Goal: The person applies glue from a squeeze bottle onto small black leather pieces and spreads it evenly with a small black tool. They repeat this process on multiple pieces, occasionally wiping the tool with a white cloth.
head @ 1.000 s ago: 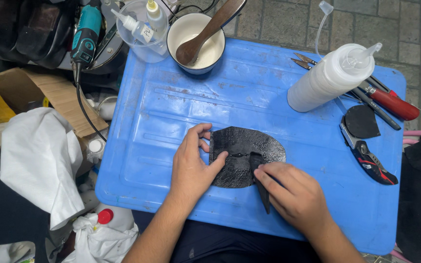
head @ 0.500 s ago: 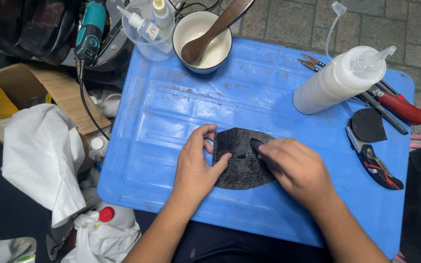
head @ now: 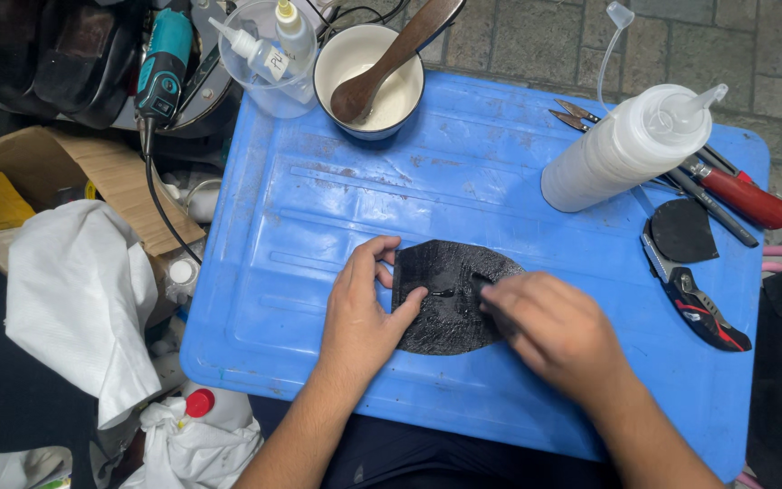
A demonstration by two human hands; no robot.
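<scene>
A black, glossy, rounded piece of leather-like material [head: 450, 303] lies flat on the blue plastic board [head: 337, 217]. My left hand [head: 364, 312] presses on its left edge with thumb and fingers spread. My right hand [head: 558, 330] rests on the piece's right side and grips a small dark tool [head: 481, 282], whose tip touches the wet-looking surface. Most of the tool is hidden under my fingers.
A white squeeze bottle [head: 631, 149] lies at the board's upper right beside red-handled pliers [head: 739, 195], a small black patch [head: 681, 231] and a utility knife [head: 699, 303]. A white bowl with a wooden spoon [head: 368, 77] and a rotary tool [head: 160, 68] sit behind; white cloth [head: 79, 299] lies left.
My right hand slid from the piece's lower right edge up across its middle, carrying the dark tool with it. My left hand stayed pressed on the left edge.
</scene>
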